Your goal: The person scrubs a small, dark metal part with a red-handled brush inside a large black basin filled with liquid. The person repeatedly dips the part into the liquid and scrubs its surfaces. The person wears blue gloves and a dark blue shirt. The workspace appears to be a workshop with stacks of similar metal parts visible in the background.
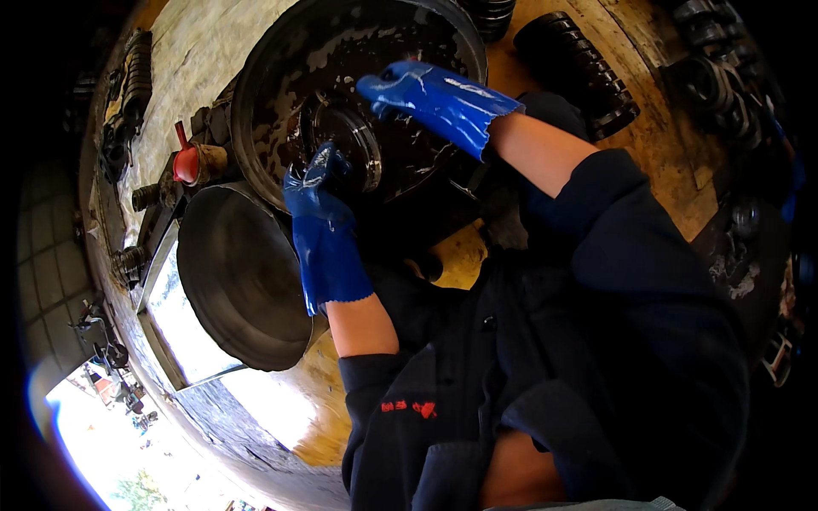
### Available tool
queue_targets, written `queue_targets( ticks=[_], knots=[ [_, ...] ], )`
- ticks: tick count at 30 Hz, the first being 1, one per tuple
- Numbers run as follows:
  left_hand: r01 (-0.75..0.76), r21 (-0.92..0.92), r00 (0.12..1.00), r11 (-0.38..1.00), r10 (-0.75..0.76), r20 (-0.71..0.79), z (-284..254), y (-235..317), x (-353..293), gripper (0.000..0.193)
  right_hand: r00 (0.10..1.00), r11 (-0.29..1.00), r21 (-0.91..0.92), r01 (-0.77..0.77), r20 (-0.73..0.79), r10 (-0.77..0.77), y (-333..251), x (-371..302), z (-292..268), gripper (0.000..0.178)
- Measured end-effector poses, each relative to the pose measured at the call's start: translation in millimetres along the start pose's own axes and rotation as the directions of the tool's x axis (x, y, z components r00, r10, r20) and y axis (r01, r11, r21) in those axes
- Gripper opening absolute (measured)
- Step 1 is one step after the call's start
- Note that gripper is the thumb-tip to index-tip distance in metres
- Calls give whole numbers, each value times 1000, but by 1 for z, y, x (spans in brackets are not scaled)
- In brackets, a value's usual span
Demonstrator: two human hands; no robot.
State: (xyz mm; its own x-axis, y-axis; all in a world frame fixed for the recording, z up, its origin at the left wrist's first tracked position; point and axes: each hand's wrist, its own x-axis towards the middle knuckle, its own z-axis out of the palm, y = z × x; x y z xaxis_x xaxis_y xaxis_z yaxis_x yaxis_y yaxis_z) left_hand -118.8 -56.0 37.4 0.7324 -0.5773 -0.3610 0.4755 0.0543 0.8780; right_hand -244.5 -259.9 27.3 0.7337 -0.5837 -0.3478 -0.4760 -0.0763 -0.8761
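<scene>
In a wide round basin (247,111) with dark, wet-looking contents, a dark ring-shaped part (368,145) stands tilted, its curved edge shining. My left hand (319,192), in a blue rubber glove, grips the near left side of this ring, fingers bent round its edge. Over the basin, to the ring's upper right, hovers my right hand (409,88) in a matching glove. Its fingers are curled together toward the left, and whatever they may hold is too dark to make out. Pale wet streaks mark both gloves.
A deep metal bowl (243,281) stands tilted at the near left. Behind it sits a red scoop-like item (187,157) with an upright handle. Stacked black rings (577,74) lie at the far right, with more dark parts (720,94) beyond. Black rings (136,77) also line the left edge.
</scene>
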Motion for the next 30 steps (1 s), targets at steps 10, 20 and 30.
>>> queue_targets(
  ticks=[10,20,30],
  knots=[
    [-137,256,990,957,142,-1,41,-16,-26,21,941,923,328,200,199,-275,-41,-61,-21,61],
    [-185,551,983,814,140,122,84,-9,-45,18,890,896,186,404,148,-432,-12,-56,-43,65],
    [-211,697,977,685,121,176,97,-7,-77,17,878,910,92,404,239,-414,7,-93,-68,63]
  ],
)
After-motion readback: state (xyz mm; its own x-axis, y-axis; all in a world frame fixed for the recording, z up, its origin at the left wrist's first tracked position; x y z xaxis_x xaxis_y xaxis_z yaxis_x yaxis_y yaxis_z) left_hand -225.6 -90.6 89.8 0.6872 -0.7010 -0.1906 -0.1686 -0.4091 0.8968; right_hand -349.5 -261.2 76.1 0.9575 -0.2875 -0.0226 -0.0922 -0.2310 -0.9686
